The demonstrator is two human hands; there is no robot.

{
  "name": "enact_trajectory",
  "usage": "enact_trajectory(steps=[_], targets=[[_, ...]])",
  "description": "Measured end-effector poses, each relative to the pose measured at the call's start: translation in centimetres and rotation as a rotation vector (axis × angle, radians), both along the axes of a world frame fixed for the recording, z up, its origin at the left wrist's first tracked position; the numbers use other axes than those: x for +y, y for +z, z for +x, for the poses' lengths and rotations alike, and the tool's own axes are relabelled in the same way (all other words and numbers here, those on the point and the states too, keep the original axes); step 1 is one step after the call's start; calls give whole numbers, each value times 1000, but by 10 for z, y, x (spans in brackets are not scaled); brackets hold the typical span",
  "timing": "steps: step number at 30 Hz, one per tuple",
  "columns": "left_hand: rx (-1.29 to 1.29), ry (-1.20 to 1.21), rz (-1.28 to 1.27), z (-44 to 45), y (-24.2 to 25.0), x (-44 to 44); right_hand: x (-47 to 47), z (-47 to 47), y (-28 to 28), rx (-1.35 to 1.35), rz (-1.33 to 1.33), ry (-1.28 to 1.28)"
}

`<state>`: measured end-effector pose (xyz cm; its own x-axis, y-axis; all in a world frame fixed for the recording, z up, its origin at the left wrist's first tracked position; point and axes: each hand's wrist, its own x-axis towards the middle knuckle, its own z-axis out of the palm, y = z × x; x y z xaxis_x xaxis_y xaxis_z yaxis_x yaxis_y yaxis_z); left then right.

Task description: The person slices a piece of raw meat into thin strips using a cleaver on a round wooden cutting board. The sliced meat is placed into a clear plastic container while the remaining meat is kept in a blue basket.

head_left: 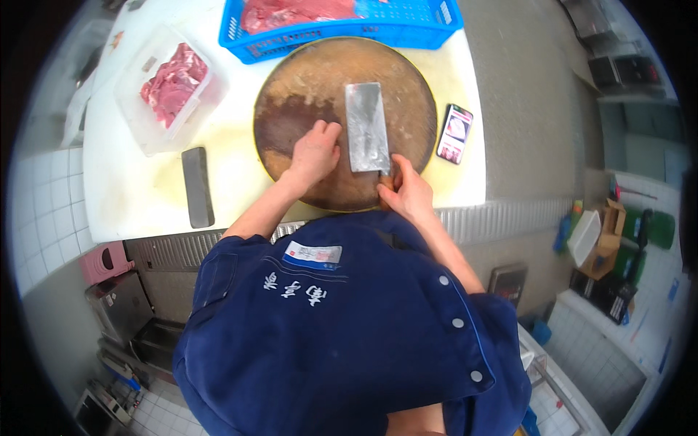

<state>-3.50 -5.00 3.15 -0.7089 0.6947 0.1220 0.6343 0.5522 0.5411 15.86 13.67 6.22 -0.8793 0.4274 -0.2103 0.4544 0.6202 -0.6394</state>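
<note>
A cleaver (367,128) with a broad metal blade and a wooden handle lies flat on a round wooden chopping block (409,82). Its handle points toward me. My right hand (410,191) is at the handle, with the thumb across it and the index finger by the blade's heel. Left of the blade, my left hand (318,150) is over the block with its fingers curled in; I see nothing in it. A dark wet-looking stain (292,122) covers the block's left side.
A blue plastic crate (338,38) holding raw meat (300,13) stands behind the block. At left are a clear plastic tub (142,128) with meat pieces (177,84) and a grey sharpening stone (197,188). A lit smartphone (455,133) lies at right, near the white table's (474,185) edge.
</note>
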Motion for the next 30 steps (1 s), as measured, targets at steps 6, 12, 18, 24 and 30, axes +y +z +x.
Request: enact_trajectory(steps=[6,12,18,24,30], targets=[[-21,-112,-173,-48,3,-20,9,-11,6,-67,-96,-121],[331,307,-310,-182,46,-110,104,3,-41,322,-326,-254],[317,322,-100,-273,108,-78,185,-8,-62,264,-95,-313],[-168,19,-783,-361,119,-35,185,-14,-63,212,-65,-298],[384,9,-114,-448,62,32,173,-12,-71,199,-225,-454]])
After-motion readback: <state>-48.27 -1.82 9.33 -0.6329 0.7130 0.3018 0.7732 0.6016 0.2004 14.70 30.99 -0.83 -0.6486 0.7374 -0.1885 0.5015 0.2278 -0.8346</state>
